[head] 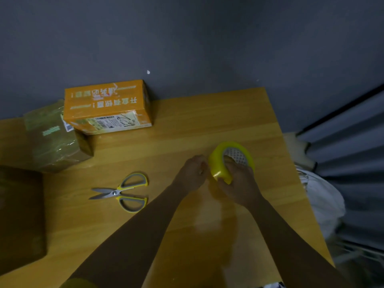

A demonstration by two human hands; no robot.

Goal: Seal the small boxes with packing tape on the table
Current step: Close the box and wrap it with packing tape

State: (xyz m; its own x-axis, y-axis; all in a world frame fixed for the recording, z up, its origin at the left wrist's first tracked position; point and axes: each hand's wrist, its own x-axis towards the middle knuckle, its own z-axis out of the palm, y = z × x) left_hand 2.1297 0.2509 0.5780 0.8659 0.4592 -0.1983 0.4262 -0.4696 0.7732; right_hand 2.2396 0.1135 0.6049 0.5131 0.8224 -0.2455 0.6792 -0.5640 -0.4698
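Observation:
A yellow roll of packing tape (220, 161) stands on edge above the wooden table (187, 125). My right hand (239, 183) grips it from below, fingers reaching into its core. My left hand (192, 171) has its fingertips curled against the roll's left side, apparently picking at the tape there; the tape end itself is too small to make out. An orange box (107, 107) with white lettering and a shipping label sits at the table's back left. A brown box (54, 138) wrapped in clear tape lies beside it.
Scissors (122, 191) with grey and yellow handles lie open on the table left of my hands. A dark brown box (20, 217) sits at the left edge. The grey wall (187, 38) runs behind the table. White cloth (324, 196) lies beyond the table's right edge.

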